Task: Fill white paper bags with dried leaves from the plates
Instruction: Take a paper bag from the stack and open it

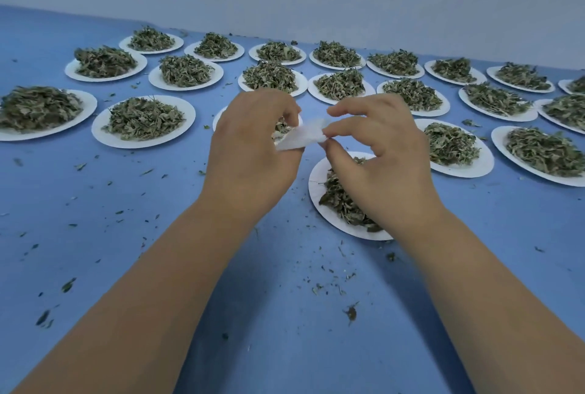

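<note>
Twenty-one plates (102, 137) heaped with leaves (144, 118), as near as I can count: eight in the back row, seven next, five in the third, one nearest. One bag (300, 137). Two hands: left hand (250, 156), right hand (380, 159).

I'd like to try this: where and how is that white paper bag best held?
By its two opposite edges, one hand from each side: the left hand pinches the white paper bag at its left end, the right hand its right edge. It looks thin and limp, so a light fingertip pinch probably suits it.
</note>
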Motion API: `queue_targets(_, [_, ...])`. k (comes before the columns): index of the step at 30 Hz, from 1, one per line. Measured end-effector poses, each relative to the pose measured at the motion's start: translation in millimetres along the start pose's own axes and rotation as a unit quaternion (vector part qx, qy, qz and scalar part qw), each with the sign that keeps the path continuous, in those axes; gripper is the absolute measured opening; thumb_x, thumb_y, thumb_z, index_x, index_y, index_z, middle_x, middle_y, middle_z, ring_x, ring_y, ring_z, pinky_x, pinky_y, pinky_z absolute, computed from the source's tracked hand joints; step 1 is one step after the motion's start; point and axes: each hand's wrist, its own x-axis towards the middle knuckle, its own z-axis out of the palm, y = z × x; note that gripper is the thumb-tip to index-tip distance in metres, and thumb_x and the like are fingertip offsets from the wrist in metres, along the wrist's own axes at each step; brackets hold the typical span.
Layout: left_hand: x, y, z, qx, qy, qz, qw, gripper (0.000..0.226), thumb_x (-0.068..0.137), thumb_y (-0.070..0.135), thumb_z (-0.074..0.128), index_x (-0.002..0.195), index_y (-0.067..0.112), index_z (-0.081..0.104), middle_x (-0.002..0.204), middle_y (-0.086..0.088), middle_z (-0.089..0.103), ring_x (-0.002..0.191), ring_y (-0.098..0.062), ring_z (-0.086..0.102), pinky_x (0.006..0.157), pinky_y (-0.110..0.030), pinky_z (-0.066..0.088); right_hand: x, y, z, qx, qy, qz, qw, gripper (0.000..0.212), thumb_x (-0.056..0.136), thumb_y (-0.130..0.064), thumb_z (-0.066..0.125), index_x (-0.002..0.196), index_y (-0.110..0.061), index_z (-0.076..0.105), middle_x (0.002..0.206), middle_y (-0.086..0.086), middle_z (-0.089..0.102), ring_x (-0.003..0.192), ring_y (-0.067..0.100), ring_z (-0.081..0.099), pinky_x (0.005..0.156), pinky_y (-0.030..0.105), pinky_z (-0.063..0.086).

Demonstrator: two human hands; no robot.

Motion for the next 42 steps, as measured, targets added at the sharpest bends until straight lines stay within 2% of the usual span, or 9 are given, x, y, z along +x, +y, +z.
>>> queue_targets(4, [-1.9,-7.6,-1.0,0.037,-0.120,-0.049,0.991,0.061,0.086,0.033,0.070,0.141,0.033,0.045,0.134,0.014,0.056,0.125,-0.006,0.046,0.093,-0.007,0.028,1.1,-4.6,-4.5,0.031,-0.051,-0.007,0.998,0.008,0.081,-0.010,0.072,0.084,-0.017,0.070,0.094,-0.009,0.066,0.076,0.008,0.058,0.070,0.015,0.041])
queue_targets(8, [-0.1,-9.8,-1.8,0.105,-0.275,-0.012,0.956,0.053,0.092,0.025,0.054,0.144,0.035,0.046,0.147,0.004,0.052,0.147,-0.013,0.030,0.125,-0.040,0.005,-2.0,-12.0,-2.2,0.023,-0.079,0.003,0.997,0.013,0.083,-0.010,0.070,0.089,-0.020,0.073,0.090,-0.009,0.070,0.065,0.008,0.061,0.063,0.021,0.046])
queue_targets(11, [-2.0,-6.7,-3.8,0.068,-0.261,0.007,0.963,0.042,0.092,0.019,0.047,0.129,0.034,0.057,0.111,0.004,0.071,0.118,-0.013,0.051,0.122,-0.039,0.016,3.8,-11.9,-7.7,0.001,-0.032,0.006,0.999,0.010,0.086,-0.011,0.072,0.089,-0.019,0.077,0.095,-0.007,0.069,0.061,0.010,0.055,0.060,0.015,0.041])
queue_targets(13, [-2.6,-2.7,-9.1,0.015,-0.247,-0.033,0.968,0.048,0.087,0.024,0.041,0.129,0.040,0.056,0.079,0.016,0.060,0.082,-0.009,0.056,0.089,-0.022,0.046,6.1,-12.4,-13.0,0.003,-0.030,0.002,1.000,0.008,0.086,-0.013,0.072,0.088,-0.019,0.077,0.093,-0.009,0.068,0.056,0.011,0.053,0.060,0.013,0.039])
queue_targets(15, [-2.4,-1.3,-9.8,-0.007,-0.245,-0.044,0.968,0.052,0.084,0.025,0.037,0.130,0.038,0.057,0.080,0.016,0.057,0.073,-0.005,0.055,0.062,-0.021,0.042,3.1,-15.7,-15.3,0.011,-0.058,-0.004,0.998,0.009,0.084,-0.013,0.072,0.088,-0.020,0.075,0.077,-0.019,0.064,0.054,0.011,0.055,0.061,0.015,0.043])
queue_targets(19, [-1.3,3.1,-11.5,-0.030,-0.201,-0.013,0.979,0.038,0.083,0.011,0.039,0.106,0.027,0.064,0.087,0.005,0.068,0.080,-0.020,0.059,0.070,-0.046,0.050,-3.5,-19.8,-12.3,0.047,-0.123,0.040,0.990,0.012,0.085,-0.015,0.068,0.093,-0.024,0.068,0.047,-0.008,0.055,0.053,0.008,0.056,0.059,0.016,0.044])
queue_targets(28, [-2.7,-0.4,-6.7,-0.038,-0.166,-0.058,0.984,0.057,0.087,0.021,0.039,0.140,0.026,0.058,0.120,0.003,0.070,0.107,-0.014,0.062,0.091,-0.034,0.049,0.5,-21.1,-10.6,-0.002,-0.140,0.002,0.990,0.022,0.086,-0.030,0.071,0.106,-0.021,0.069,0.069,-0.027,0.046,0.070,0.006,0.043,0.061,0.023,0.038])
queue_targets(35, [-4.9,0.2,-3.5,-0.104,-0.250,-0.081,0.959,0.079,0.078,0.027,0.061,0.150,0.046,0.032,0.132,0.022,0.057,0.119,-0.002,0.054,0.097,-0.024,0.044,0.6,-19.1,-9.3,0.076,-0.139,0.001,0.987,0.019,0.086,-0.004,0.064,0.073,-0.015,0.054,0.066,-0.010,0.045,0.058,0.004,0.046,0.058,0.019,0.035])
queue_targets(42, [0.9,0.0,-10.7,-0.169,-0.245,-0.100,0.949,0.070,0.068,0.025,0.072,0.132,0.039,0.047,0.104,0.014,0.065,0.096,-0.010,0.064,0.080,-0.032,0.056,2.1,-24.4,-13.0,0.086,-0.157,-0.060,0.982,0.024,0.077,-0.002,0.062,0.071,-0.017,0.045,0.074,-0.010,0.039,0.076,0.019,0.039,0.066,0.026,0.034])
